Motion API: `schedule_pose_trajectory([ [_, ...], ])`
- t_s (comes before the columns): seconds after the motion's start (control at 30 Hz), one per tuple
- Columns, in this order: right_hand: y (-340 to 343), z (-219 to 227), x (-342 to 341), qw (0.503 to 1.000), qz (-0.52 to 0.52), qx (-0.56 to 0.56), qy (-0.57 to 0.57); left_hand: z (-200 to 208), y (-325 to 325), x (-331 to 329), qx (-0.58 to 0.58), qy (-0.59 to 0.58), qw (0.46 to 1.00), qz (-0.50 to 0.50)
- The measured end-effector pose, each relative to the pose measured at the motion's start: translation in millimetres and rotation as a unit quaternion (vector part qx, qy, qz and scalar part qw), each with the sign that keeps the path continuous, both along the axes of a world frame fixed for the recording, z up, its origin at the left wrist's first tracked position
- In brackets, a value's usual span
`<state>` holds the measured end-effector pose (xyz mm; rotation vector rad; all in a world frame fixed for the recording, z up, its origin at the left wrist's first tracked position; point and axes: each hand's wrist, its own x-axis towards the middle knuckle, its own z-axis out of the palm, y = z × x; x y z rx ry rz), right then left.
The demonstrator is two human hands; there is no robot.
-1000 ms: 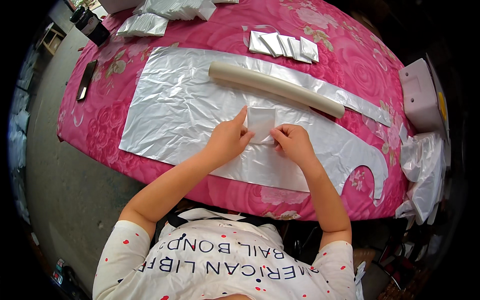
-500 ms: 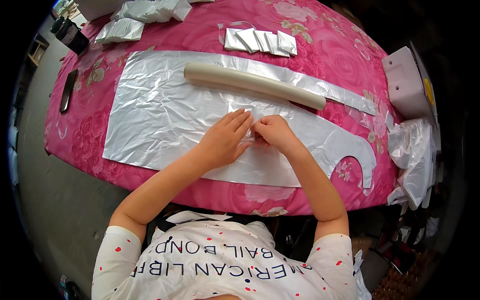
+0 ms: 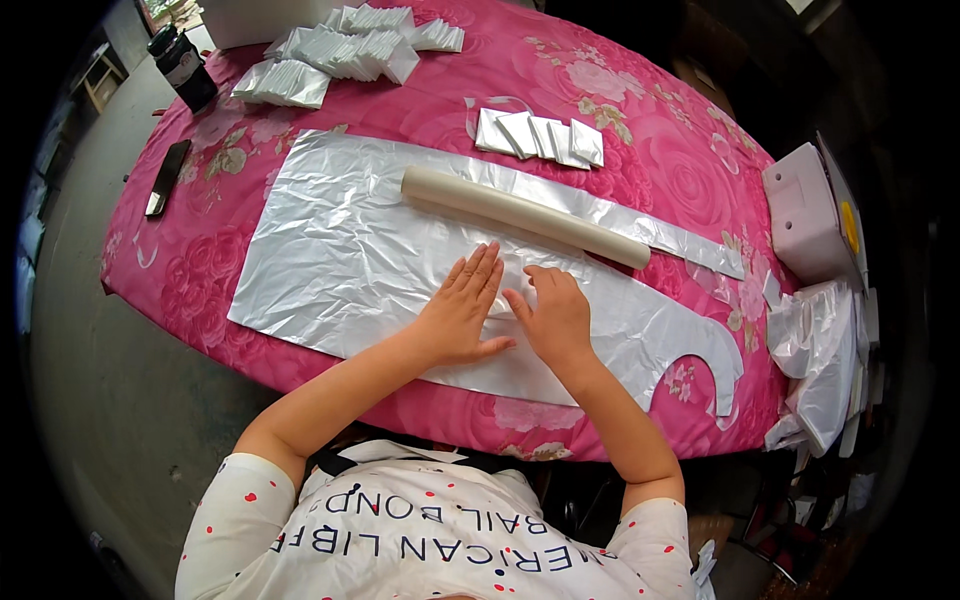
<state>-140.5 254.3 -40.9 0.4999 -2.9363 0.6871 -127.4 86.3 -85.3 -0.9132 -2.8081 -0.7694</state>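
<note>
A silvery plastic sheet (image 3: pixel 330 220), creased and shaped like an apron with a curved cut-out at its right end, lies spread before me. My left hand (image 3: pixel 462 315) rests flat on it, fingers straight and close together, thumb out to the side. Just to its right, my right hand (image 3: pixel 555 315) hovers at or touches the sheet, thumb and forefinger apart, other fingers partly bent, nothing visible in it. Whatever lies under my left palm is hidden. Beyond both hands, a long beige cardboard tube (image 3: pixel 520 215) lies slantwise across the sheet.
Several folded silvery packets (image 3: pixel 540 137) sit in a row beyond the tube. More packets (image 3: pixel 345 50) are heaped at the far left, near a dark bottle (image 3: pixel 183 70) and a phone (image 3: pixel 167 178). A white box (image 3: pixel 808 215) and clear plastic bags (image 3: pixel 815 350) stand at the right edge.
My right hand has opened from a pinch, its thumb now away from the forefinger. The small folded silvery square seen by my left fingers no longer shows. The whole view has shifted slightly.
</note>
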Motion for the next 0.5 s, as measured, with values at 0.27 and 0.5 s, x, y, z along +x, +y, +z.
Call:
schedule_pose_trajectory([
  [0.27,-43,-49,-15,0.988,0.124,0.050,0.078,28,-85,98,0.339,-0.464,0.813,0.095],
  [0.5,-127,-49,86,0.962,0.255,-0.076,-0.054,15,-126,185,0.457,-0.642,0.529,0.313],
])
